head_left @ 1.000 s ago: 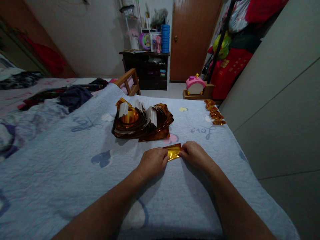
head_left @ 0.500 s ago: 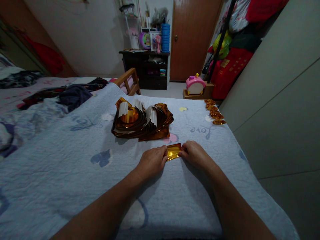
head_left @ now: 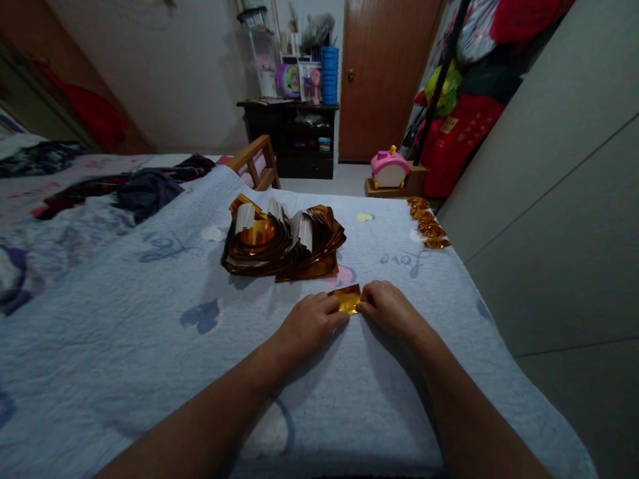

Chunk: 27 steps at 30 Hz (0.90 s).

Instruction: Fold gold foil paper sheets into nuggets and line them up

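Left hand [head_left: 310, 322] has crept its thumb along the foil [head_left: 349, 299] toward three o'clock.
On my distant feed, the quilt [head_left: 124, 313] bears the stack [head_left: 287, 246] at ten o'clock, probably kept within reach; left hand and right hand [head_left: 388, 305] pinch the foil between them, seemingly keeping it taut; twists [head_left: 432, 229] sit aside at two; the foil is glossy gold, browner along its far edge.
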Motion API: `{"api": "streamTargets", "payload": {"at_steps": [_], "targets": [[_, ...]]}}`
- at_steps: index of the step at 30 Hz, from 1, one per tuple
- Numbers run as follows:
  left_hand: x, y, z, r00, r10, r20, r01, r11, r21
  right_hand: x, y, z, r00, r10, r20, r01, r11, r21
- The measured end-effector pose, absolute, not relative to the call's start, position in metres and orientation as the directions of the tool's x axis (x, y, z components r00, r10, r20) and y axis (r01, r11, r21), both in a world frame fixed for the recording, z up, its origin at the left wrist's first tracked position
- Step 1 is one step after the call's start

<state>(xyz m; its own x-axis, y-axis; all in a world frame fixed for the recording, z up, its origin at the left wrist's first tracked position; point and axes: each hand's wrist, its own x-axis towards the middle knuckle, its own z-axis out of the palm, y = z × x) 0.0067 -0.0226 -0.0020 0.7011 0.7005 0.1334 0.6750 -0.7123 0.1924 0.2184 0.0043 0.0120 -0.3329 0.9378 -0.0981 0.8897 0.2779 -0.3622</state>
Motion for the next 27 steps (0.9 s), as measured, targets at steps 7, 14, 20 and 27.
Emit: {"api": "streamTargets", "payload": {"at_steps": [7, 14, 20, 27], "targets": [[0.009, -0.025, 0.0, 0.667, 0.742, 0.067, 0.709, -0.659, 0.251, 0.225, 0.005, 0.007, -0.317, 0.946, -0.065, 0.829, 0.243, -0.505], [0.01, -0.026, 0.004, 0.676, 0.736, 0.032, 0.7, -0.656, 0.281, 0.233, 0.007, 0.015, -0.241, 0.97, -0.031, 0.773, 0.172, -0.61], [0.008, -0.025, -0.001, 0.669, 0.74, 0.075, 0.67, -0.643, 0.37, 0.218, -0.001, 0.023, -0.355, 0.928, 0.112, 0.618, 0.323, -0.717], [0.01, -0.023, 0.004, 0.554, 0.828, 0.083, 0.643, -0.489, 0.589, 0.203, -0.006, 0.011, -0.464, 0.886, 0.01, 0.743, 0.395, -0.54]]}}
